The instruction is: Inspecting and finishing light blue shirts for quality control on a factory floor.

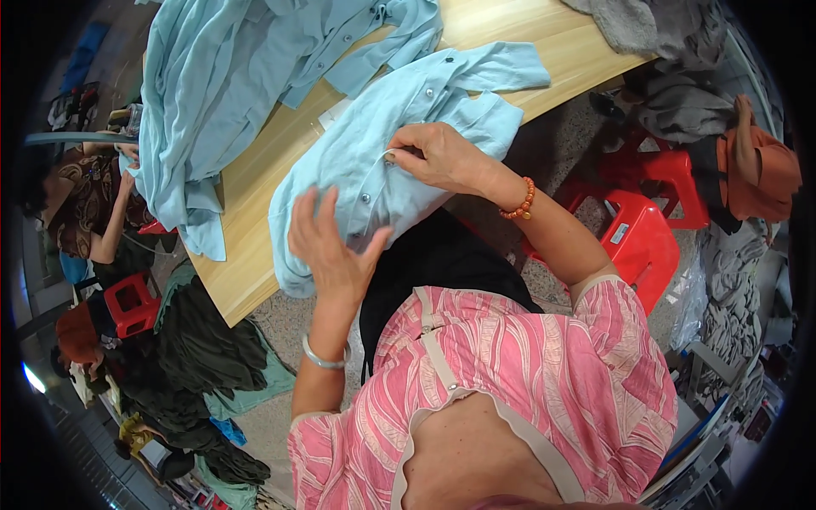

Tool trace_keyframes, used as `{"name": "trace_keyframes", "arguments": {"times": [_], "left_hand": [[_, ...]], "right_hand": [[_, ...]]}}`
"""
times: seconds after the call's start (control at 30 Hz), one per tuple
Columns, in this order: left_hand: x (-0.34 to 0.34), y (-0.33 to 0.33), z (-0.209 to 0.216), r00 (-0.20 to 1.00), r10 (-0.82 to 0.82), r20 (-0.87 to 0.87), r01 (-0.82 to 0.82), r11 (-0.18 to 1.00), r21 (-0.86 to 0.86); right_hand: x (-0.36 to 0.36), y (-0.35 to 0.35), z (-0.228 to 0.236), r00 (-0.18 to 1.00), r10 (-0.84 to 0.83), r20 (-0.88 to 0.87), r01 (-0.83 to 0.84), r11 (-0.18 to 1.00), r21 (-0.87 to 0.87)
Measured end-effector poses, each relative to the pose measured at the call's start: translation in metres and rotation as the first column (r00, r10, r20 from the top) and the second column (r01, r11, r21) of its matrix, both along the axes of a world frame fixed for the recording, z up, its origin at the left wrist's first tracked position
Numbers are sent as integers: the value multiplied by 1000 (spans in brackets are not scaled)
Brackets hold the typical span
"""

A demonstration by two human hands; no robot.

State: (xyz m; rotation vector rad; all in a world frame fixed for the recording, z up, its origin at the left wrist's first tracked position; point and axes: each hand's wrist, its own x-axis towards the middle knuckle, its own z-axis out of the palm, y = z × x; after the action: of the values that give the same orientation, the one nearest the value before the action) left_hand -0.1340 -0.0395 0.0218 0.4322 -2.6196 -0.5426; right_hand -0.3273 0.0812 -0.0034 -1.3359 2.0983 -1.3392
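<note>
A light blue buttoned cardigan (340,170) lies partly on the table, its near part hanging over the edge toward my lap. My right hand (442,157) pinches the cardigan's front edge between thumb and fingertips, beside the row of buttons. Whatever is right under those fingertips is hidden. Over the cardigan's lower left part is my left hand (330,246), fingers spread and slightly blurred, with nothing in it. Several round buttons show along the front edge.
More light blue cardigans (212,93) are heaped on the wooden table (246,263), at its far left. Grey garments (629,25) lie at its far right. Red plastic stools (633,242) stand to my right. Dark green garments (204,340) are piled at left. Other people sit on both sides.
</note>
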Motion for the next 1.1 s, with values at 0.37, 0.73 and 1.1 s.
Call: {"name": "trace_keyframes", "arguments": {"times": [0.37, 0.73, 1.1], "left_hand": [[49, -26, -6, 997, -19, 72, 14, 998, 65], [-28, -117, 91, 980, -141, -138, -4, 686, -728], [19, -103, 12, 998, 17, 66, 16, 881, -473]], "right_hand": [[-3, -6, 5, 1000, 14, 16, -15, 997, 73], [-10, -17, 6, 974, 41, 221, -54, 997, 56], [-21, -24, -2, 987, 156, 31, -156, 988, 3]]}}
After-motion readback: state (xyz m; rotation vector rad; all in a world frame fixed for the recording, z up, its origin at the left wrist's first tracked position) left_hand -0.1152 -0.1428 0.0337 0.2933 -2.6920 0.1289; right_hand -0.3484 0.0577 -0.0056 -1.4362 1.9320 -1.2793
